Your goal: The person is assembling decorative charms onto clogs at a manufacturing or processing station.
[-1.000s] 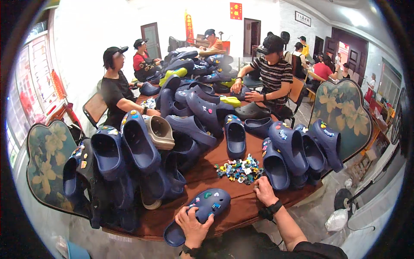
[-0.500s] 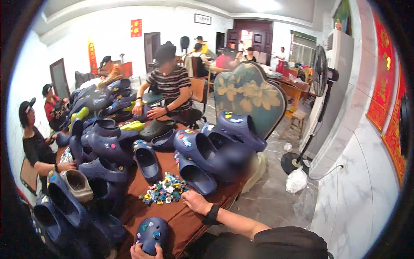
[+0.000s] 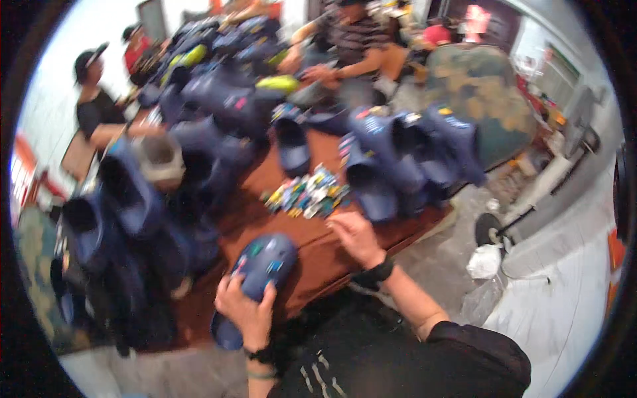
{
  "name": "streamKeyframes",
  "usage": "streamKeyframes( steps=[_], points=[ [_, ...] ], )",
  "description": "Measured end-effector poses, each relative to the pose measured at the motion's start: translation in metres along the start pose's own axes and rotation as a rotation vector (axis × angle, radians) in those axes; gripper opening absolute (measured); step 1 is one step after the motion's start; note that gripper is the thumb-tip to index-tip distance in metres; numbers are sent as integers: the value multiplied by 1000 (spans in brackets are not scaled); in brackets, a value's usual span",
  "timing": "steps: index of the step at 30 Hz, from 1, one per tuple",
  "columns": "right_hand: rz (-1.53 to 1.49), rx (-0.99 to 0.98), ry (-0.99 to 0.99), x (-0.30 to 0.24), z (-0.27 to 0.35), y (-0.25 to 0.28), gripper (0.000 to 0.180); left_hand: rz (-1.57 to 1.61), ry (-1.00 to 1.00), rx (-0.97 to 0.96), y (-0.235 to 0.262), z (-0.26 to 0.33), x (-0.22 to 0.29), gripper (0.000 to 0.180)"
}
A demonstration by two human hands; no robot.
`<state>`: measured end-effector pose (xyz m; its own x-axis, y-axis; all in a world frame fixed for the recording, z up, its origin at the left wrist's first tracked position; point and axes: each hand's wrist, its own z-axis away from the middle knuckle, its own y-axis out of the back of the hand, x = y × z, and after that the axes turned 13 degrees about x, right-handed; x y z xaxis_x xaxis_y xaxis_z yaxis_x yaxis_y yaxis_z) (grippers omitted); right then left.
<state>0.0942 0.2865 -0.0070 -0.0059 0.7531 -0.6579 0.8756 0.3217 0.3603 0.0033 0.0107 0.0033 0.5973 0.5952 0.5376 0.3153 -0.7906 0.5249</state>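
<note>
A navy clog (image 3: pixel 282 255) with several small coloured charms on its upper is in the grip of my left hand (image 3: pixel 245 305), low over the brown tabletop. My right hand (image 3: pixel 358 240) is just at the near right edge of a heap of small colourful shoe charms (image 3: pixel 308 192). Its thumb and fingers are drawn together in a pinch; blur hides what, if anything, is between them. Beyond the heap lies a single navy clog (image 3: pixel 292 142), opening toward me.
Navy clogs (image 3: pixel 375 179) stand in a row at the right table edge. More clogs (image 3: pixel 126 192) are stacked on the left, a greyish clog (image 3: pixel 159 159) among them. Across the table a person in a striped top (image 3: pixel 355 43) works; another in black (image 3: pixel 96 106) stands left.
The view has swung down and to the left. My left hand and the clog now show more fully. My right hand has drawn its fingertips together beside the charm heap.
</note>
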Motion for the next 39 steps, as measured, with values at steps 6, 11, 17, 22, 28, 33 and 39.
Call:
streamKeyframes(
  steps=[6,11,17,22,28,33,39],
  points=[
    [-119,-113,118,-45,16,-43,16,-29,56,-25,6,-2,-2,57],
    [-153,-99,294,-57,26,-73,19,-35,62,-19,10,2,-3,58],
    [-90,-79,408,-58,22,-80,23,-24,59,-24,8,0,-4,58],
    [51,-110,512,-58,18,-61,22,23,20,-42,-3,-7,3,59],
    [86,-244,565,-68,28,-67,24,-77,-16,33,2,11,-26,64],
    [289,-312,783,-73,31,-67,30,-80,-82,2,7,-1,-12,62],
    [435,-317,861,-88,31,-72,23,-108,-70,8,6,0,-11,61]
  ],
)
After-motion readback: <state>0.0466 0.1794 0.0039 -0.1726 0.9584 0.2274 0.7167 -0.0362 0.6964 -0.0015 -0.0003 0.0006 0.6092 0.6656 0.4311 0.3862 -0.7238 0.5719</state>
